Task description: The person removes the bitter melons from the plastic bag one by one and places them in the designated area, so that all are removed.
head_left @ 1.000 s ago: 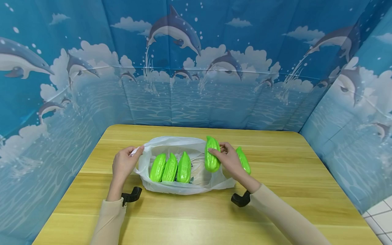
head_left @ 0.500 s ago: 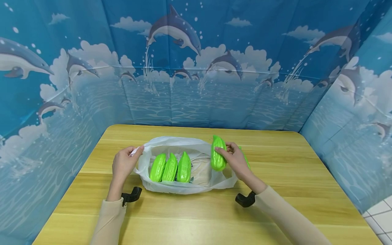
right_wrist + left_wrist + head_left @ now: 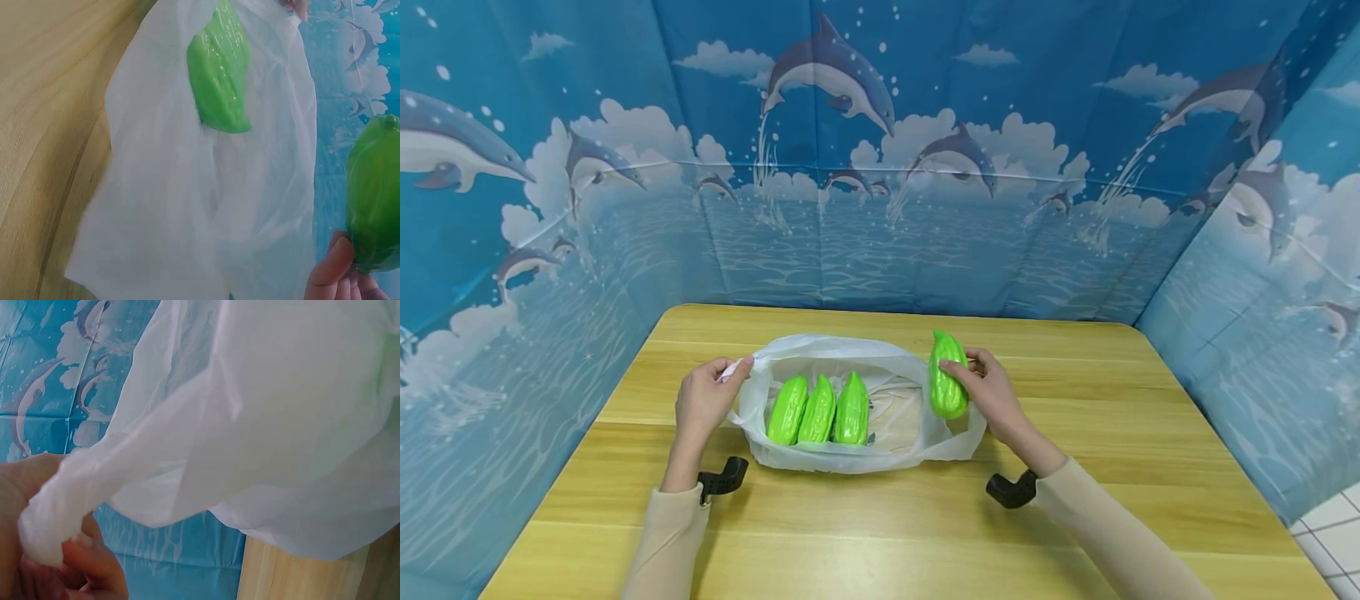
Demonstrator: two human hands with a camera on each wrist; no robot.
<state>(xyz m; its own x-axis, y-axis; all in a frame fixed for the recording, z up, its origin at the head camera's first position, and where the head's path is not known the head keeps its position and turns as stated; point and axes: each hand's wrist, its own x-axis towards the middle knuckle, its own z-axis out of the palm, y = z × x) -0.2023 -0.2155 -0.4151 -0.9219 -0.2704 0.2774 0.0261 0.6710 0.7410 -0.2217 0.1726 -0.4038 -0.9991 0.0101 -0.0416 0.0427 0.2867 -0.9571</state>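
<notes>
A white plastic bag [image 3: 865, 460] lies with its mouth spread on the table. Inside its left half are three glossy green bitter melons [image 3: 816, 412], side by side. My left hand [image 3: 703, 400] pinches the bag's twisted handle [image 3: 81, 487] at the left end. Near the bag's right end, my right hand [image 3: 988, 392] holds another bitter melon [image 3: 947, 379] upright, thumb on its front. This bitter melon [image 3: 378, 194] stands apart from the bag in the right wrist view. In that view a bitter melon [image 3: 219, 72] shows within the bag.
The wooden table [image 3: 865, 533] carries the bag near its middle. A blue dolphin-print curtain [image 3: 880, 250] closes off the back and both sides. Black wrist mounts [image 3: 1011, 490] stick out below each hand.
My right hand has moved right with its bitter melon, over the bag's right end. The bitter melon on the table behind that hand has dropped from sight. My left hand has stayed put.
</notes>
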